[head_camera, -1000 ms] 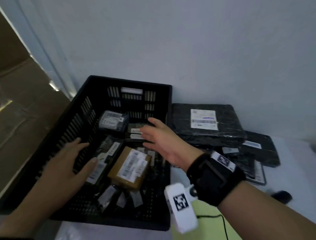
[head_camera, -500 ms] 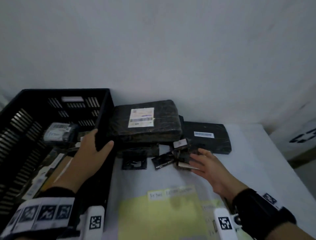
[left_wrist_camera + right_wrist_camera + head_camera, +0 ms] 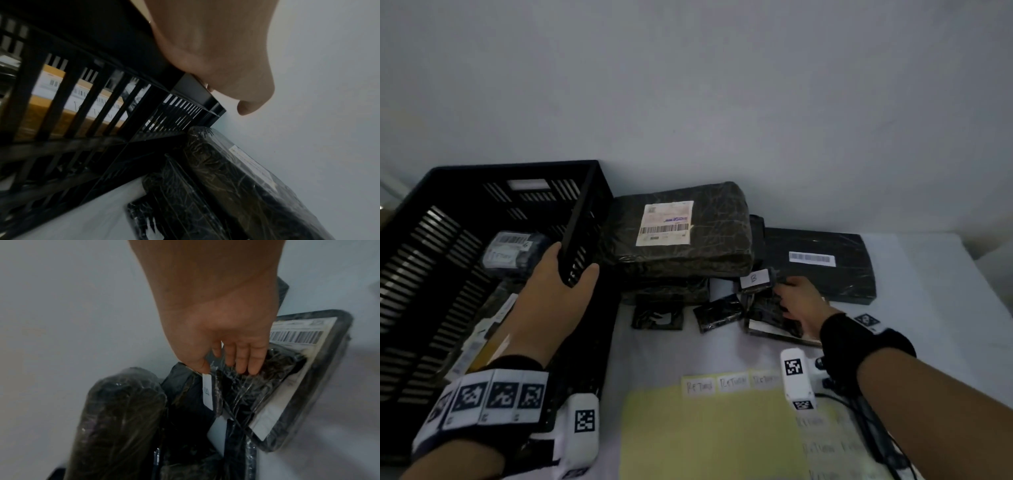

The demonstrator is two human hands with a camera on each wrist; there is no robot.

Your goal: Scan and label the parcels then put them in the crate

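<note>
My left hand [image 3: 558,294] clamps the crate [image 3: 493,178] rim, steadying it; my right hand [image 3: 796,301] settles fingers and thumb onto a small film-wrapped parcel [image 3: 767,308] in front of the big stacked ones – looks light, crinkly, slippery, so I'd pinch its edges, not the loose wrap

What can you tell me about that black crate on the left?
The crate is black plastic with slotted walls and floor and a handle cutout in its far wall. It sits on the white table, against the big wrapped parcel. Several labelled parcels lie inside. The left hand grips its right rim.
</note>
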